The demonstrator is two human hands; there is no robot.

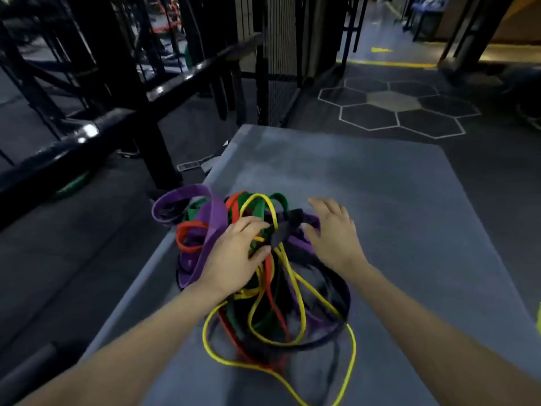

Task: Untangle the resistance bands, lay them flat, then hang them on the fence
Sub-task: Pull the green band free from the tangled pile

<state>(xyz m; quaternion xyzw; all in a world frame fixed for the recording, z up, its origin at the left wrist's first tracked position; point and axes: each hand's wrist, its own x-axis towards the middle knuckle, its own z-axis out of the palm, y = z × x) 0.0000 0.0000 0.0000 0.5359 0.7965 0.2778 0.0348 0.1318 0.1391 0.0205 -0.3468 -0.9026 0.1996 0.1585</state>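
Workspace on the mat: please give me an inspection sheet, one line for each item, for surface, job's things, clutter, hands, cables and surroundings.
Surface: grey mat on a dark floor.
Job's things: bands in one tangled pile on the mat; purple, green, red, yellow and dark ones; none laid flat, none seen on the fence.
Clutter: a small flat thing on the floor by the mat's far left corner, too dim to name.
Hands: left hand is in the pile, fingers curled among the bands; right hand is spread at the pile's right side, touching a purple band.
Cables: nothing seen.
Surroundings: black fence on the left; hexagon markings on the floor beyond.
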